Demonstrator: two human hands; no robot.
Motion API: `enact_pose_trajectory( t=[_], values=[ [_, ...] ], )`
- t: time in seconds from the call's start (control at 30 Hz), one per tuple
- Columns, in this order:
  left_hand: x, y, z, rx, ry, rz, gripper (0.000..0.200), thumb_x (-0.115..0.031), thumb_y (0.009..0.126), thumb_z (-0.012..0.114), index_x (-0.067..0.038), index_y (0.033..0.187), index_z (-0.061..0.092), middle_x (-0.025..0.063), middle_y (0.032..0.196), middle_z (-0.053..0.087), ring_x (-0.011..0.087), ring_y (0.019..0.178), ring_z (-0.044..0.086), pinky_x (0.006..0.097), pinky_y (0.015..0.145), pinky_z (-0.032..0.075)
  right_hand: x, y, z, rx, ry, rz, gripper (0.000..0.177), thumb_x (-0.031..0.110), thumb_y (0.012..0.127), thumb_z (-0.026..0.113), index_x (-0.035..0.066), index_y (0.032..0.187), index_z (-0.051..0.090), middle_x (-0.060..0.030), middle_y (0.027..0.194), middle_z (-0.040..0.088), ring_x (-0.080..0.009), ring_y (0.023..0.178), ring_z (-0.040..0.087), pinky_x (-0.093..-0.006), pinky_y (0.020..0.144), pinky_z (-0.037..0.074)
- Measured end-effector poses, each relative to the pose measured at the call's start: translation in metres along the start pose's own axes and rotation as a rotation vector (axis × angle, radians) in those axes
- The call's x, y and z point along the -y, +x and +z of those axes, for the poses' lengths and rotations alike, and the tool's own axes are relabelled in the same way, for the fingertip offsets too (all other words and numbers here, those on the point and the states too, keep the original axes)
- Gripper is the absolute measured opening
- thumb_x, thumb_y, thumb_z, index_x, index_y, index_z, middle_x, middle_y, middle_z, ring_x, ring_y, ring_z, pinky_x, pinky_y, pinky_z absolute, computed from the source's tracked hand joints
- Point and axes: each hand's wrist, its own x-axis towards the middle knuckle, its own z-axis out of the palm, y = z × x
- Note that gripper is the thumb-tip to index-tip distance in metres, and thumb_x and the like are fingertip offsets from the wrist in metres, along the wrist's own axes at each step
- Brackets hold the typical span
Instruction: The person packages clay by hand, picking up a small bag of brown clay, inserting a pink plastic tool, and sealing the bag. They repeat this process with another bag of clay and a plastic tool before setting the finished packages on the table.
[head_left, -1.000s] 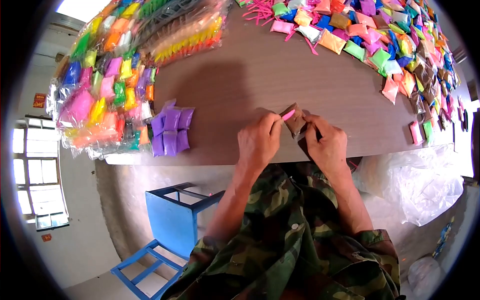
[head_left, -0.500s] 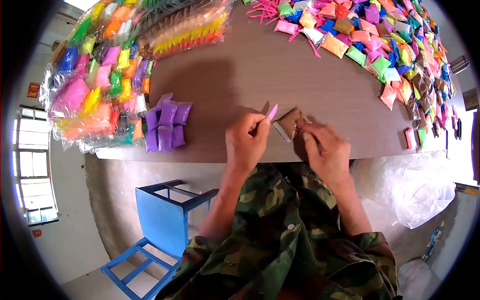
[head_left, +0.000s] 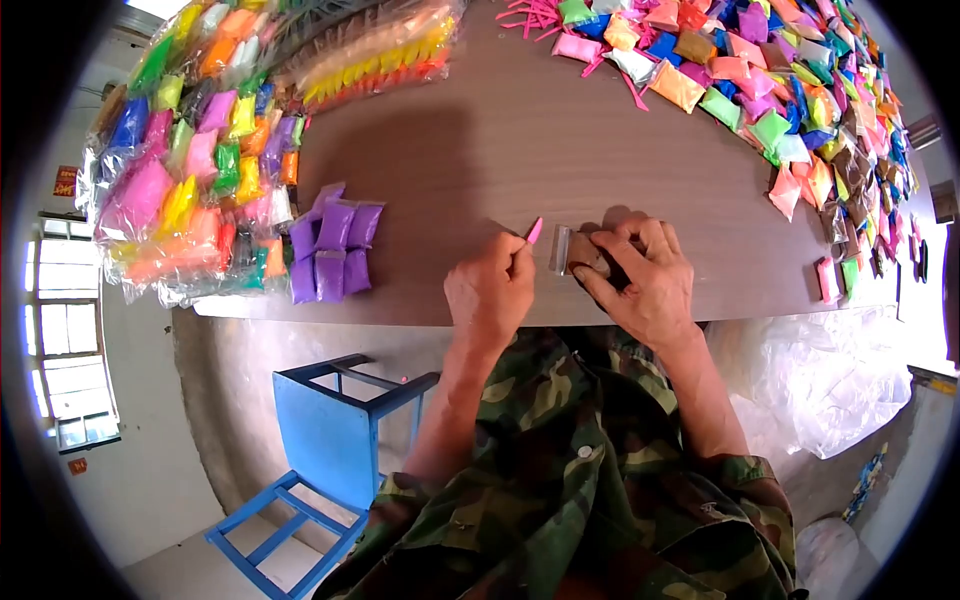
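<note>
My left hand [head_left: 490, 290] is closed on a thin pink plastic stick [head_left: 534, 231], whose pointed tip sticks up past the fingers. Just to its right, my right hand [head_left: 648, 290] has its thumb and fingers curled on a small brown packet [head_left: 587, 253] on the table. The packet's clear sealed end faces left, and its right part is hidden under my fingers. A small cluster of purple packets [head_left: 338, 230] rests on the tabletop farther left.
Clear bags of coloured packets [head_left: 150, 195] fill the table's left side. Across the brown table [head_left: 480, 130], a large heap of loose packets [head_left: 760, 75] covers the right, with pink sticks [head_left: 530, 16] beside it. A blue chair [head_left: 325, 440] stands below left; clear plastic sheeting [head_left: 830, 380] hangs lower right.
My right hand has shifted up and left over the brown packet, covering more of it. The packet has turned so its clear end stands nearly upright. My left hand dipped slightly, still holding the pink stick.
</note>
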Motion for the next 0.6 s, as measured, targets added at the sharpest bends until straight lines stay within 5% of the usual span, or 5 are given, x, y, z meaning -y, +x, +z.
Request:
enact_pose_trajectory(
  t=[0.17, 0.33, 0.6],
  values=[
    [-0.023, -0.007, -0.003, 0.009, -0.250, 0.029, 0.008, -0.013, 0.093, 0.073, -0.011, 0.088, 0.068, 0.0116, 0.068, 0.067, 0.0398, 0.063, 0.067, 0.0479, 0.058, 0.052, 0.001, 0.000, 0.000, -0.053, 0.005, -0.028, 0.038, 0.023, 0.074, 0.092, 0.011, 0.105, 0.075, -0.0015, 0.115, 0.068, -0.0284, 0.100, 0.067, -0.0401, 0.076, 0.059],
    [-0.011, -0.014, 0.001, 0.047, -0.058, 0.018, 0.006, -0.012, 0.093, 0.072, -0.011, 0.088, 0.069, 0.0125, 0.070, 0.067, 0.0399, 0.065, 0.067, 0.0471, 0.058, 0.052, -0.002, -0.005, 0.003, -0.004, 0.011, 0.002, 0.045, 0.022, 0.072, 0.093, 0.009, 0.111, 0.075, -0.0053, 0.118, 0.071, -0.0314, 0.107, 0.068, -0.0419, 0.087, 0.059],
    [-0.021, -0.015, -0.009, 0.090, -0.169, -0.002, 0.008, -0.012, 0.092, 0.075, -0.010, 0.087, 0.068, 0.0129, 0.073, 0.068, 0.0379, 0.066, 0.067, 0.0472, 0.059, 0.053, -0.002, -0.005, 0.002, -0.015, -0.025, 0.005, 0.045, 0.024, 0.070, 0.094, 0.012, 0.109, 0.074, -0.0022, 0.118, 0.068, -0.0283, 0.104, 0.069, -0.0402, 0.077, 0.060]
  ],
)
